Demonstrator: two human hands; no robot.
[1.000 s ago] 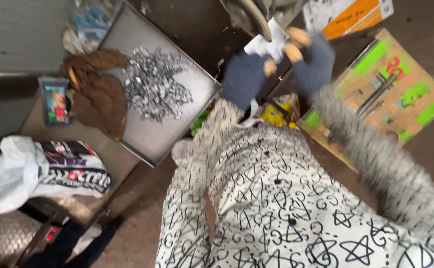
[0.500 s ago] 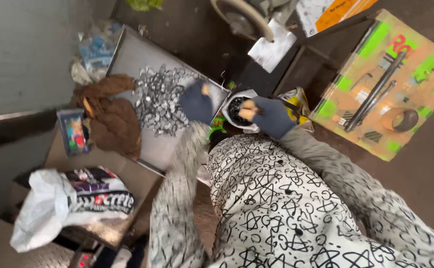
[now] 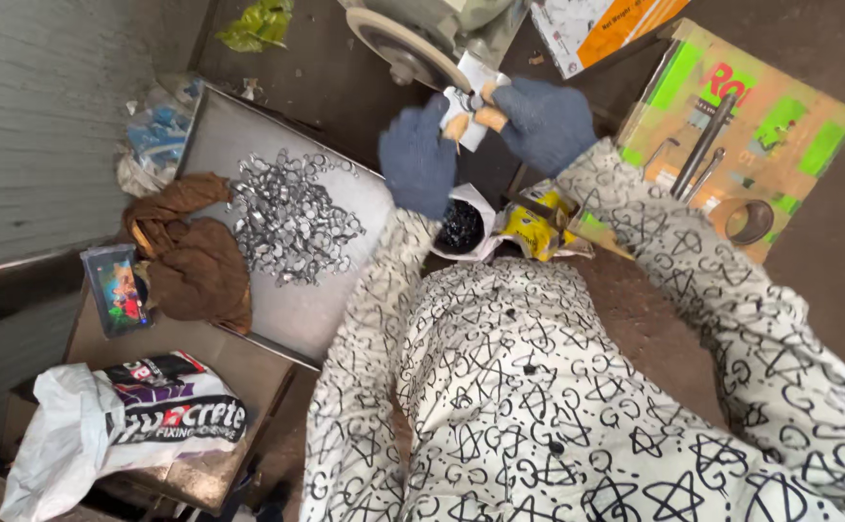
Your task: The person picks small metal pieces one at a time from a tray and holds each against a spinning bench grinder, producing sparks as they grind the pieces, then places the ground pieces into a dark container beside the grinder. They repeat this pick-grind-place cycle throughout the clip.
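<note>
Change since half a second ago: both gloved hands have risen from over the small pot of dark pieces to the grinding wheel (image 3: pixel 405 41); the pot now stands uncovered below them.

Left hand (image 3: pixel 420 159): blue knit glove, bare fingertips (image 3: pixel 456 126) showing through worn ends. Closed on the lower left edge of the small white piece (image 3: pixel 471 101).

Right hand (image 3: pixel 543 121): same kind of glove, closed on the right side of the same piece, fingertip pressed at its top.

Small white piece: held between the two hands, just below and to the right of the wheel's rim, close to touching; contact cannot be told. Long axis runs roughly up and down the view, slightly tilted, upper end pointing toward the wheel. Both hands are equally near; the wheel lies up and left of the grip.

Pot of dark pieces (image 3: pixel 460 227): white-rimmed, near the left wrist, beside a yellow packet (image 3: pixel 535 230).

Metal tray (image 3: pixel 345 208): left of the hands, bearing a heap of small silvery parts (image 3: pixel 292 217) and a brown rag (image 3: pixel 190 251) at its edge.

Cardboard box (image 3: pixel 789 106): right, with metal rods and a tape roll on top.
</note>
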